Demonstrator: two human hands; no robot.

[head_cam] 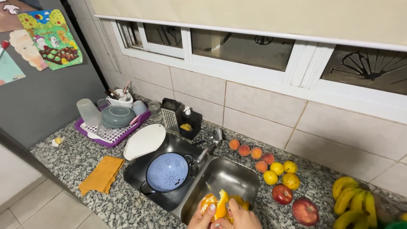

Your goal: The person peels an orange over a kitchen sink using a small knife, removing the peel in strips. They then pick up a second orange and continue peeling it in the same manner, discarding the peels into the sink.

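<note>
I saw the granite table (76,159) carrying a double steel sink (231,176), a blue colander (167,172) in its left basin. Over the right basin, my left hand (202,219) and right hand (242,219) each had a grip clamped on a half-peeled orange (215,204).

Five peaches (250,152), three lemons (282,173), two apples (294,203)

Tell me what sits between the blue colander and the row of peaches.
In the head view, the faucet stands between the blue colander in the left sink basin and the peaches on the granite counter.
</note>
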